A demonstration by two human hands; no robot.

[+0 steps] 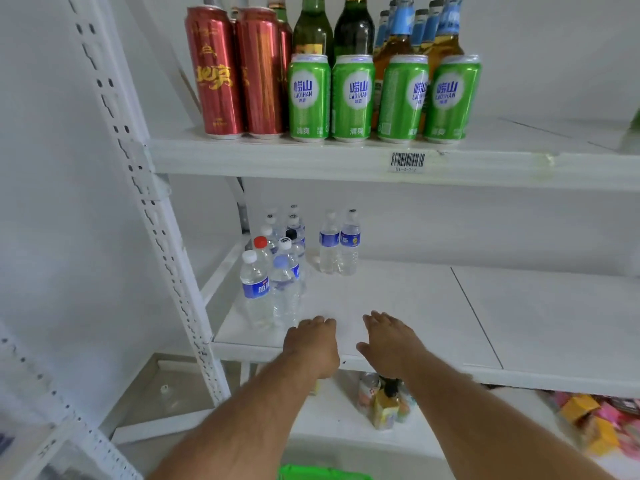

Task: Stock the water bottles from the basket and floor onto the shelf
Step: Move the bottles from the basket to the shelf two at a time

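The middle shelf (398, 296) is the landmark. On its left end stands a cluster of water bottles (273, 268), all upright, and a pair of bottles (339, 242) stands farther back, near its middle. Over its front edge hover both hands, empty. The left hand (313, 344) has its fingers loosely curled and sits just right of the cluster's nearest bottle; the right hand (388, 341) is spread flat, farther off. A green basket (322, 472) shows below the shelf, at the frame's bottom edge, so the next bottle probably lies down and behind both hands.

Single head-worn view, forward and down, close on the middle shelf (398, 299).
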